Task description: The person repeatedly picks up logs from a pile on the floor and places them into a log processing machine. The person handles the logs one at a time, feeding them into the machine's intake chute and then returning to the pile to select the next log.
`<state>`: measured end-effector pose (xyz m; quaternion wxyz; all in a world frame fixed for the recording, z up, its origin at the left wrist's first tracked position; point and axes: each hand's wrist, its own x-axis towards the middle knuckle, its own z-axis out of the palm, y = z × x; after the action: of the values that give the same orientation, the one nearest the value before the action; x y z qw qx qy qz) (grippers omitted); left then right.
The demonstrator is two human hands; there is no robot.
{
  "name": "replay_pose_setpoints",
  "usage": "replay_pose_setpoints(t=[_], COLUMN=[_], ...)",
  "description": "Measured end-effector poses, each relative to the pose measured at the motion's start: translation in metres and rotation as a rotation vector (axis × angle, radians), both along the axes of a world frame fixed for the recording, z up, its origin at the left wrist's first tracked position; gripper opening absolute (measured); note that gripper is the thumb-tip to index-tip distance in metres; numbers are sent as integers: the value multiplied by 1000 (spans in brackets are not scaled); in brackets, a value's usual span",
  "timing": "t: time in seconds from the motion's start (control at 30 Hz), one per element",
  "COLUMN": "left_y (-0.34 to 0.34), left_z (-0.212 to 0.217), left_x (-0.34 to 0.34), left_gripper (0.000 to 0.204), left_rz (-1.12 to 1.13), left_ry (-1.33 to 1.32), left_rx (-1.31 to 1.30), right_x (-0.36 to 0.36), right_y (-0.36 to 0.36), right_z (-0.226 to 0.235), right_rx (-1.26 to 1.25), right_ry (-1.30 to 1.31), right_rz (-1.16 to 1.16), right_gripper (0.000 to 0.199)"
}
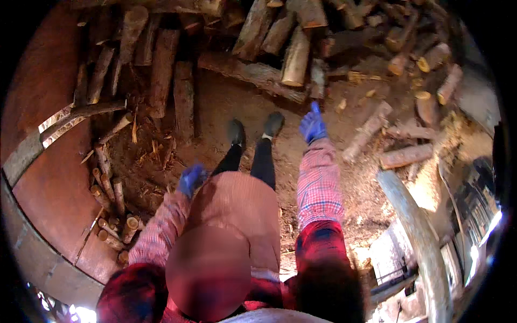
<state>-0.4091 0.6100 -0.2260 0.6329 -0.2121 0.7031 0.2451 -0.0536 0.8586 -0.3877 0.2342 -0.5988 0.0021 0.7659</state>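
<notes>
My right hand (313, 126), in a blue-purple glove, reaches forward with one finger stretched out. Its tip is close to the near end of a short dark log (318, 79); I cannot tell whether they touch. Nothing shows in this hand. Just left of that log, a pale log (296, 58) leans on a long rough-barked log (253, 75) lying across the ground. My left hand (190, 178), gloved the same way, hangs low beside my apron (231, 202). It is blurred, so its fingers cannot be made out.
Piled logs (258, 27) fill the far side, and upright logs (164, 72) stand at the left. Split pieces (406, 156) lie on the right among wood chips. A thick pale post (414, 231) rises at the near right. A rusty metal sheet (54, 188) curves along the left.
</notes>
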Motion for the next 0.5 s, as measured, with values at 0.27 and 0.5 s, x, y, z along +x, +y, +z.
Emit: replay_pose_setpoints(t=[0.27, 0.5], left_y=[-5, 164], left_z=[-176, -158], left_x=[40, 106], left_gripper=[31, 81], left_rz=[192, 128], left_ry=[104, 87], left_rx=[234, 233], right_x=[-28, -67], right_y=[103, -46], right_z=[-145, -92], right_rx=[169, 95], right_ry=[-106, -899], right_rz=[198, -64], right_gripper=[77, 48])
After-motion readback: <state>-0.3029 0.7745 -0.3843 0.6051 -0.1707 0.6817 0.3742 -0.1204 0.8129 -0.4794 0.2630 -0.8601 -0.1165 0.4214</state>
